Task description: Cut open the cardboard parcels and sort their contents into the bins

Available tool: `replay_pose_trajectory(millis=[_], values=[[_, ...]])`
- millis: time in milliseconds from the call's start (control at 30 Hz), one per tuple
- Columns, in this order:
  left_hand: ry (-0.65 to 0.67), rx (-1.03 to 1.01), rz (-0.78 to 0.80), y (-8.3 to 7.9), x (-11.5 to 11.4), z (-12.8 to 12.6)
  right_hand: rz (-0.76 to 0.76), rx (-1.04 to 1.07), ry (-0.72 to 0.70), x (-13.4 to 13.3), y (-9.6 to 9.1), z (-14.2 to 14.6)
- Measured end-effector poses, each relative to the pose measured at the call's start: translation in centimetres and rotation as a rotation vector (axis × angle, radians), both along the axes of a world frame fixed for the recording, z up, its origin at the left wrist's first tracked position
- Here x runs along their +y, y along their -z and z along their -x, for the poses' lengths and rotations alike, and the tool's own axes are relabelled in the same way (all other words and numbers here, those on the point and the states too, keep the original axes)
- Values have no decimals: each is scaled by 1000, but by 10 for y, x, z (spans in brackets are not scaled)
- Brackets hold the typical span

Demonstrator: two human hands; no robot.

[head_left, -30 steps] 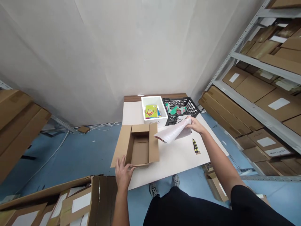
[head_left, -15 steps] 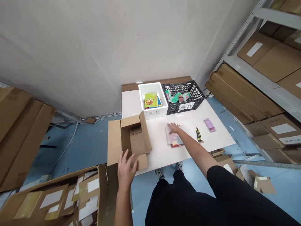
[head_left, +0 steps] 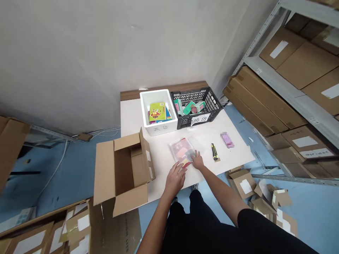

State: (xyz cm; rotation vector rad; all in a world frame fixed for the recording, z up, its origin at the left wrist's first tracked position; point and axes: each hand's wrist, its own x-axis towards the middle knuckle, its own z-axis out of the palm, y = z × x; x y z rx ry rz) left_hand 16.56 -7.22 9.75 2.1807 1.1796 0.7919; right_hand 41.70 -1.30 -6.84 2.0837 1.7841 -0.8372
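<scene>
Both arms reach forward and down, converging ahead of the body. Left hand [head_left: 175,178]: back uppermost, fingers pointing forward and lightly curled; whether the fingertips pinch cannot be made out; left forearm [head_left: 155,222] bare. Right hand [head_left: 197,161]: palm down, fingers laid flat, just ahead of and beside the left; right forearm [head_left: 219,187] bare, black sleeve [head_left: 254,222] on the upper arm.

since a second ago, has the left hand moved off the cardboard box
Yes: the left hand has left the cardboard box and gone right along the table, to the plastic packet.
</scene>
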Motion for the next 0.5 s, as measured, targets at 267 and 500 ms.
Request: replay_pose_trajectory(millis=[267,500], values=[[-315,-219,561,96,45,-44,-173,287,-131,-2,-8,39],[-821,-283,816,142,86,-68,-395,634,-378,-20,-7,40]])
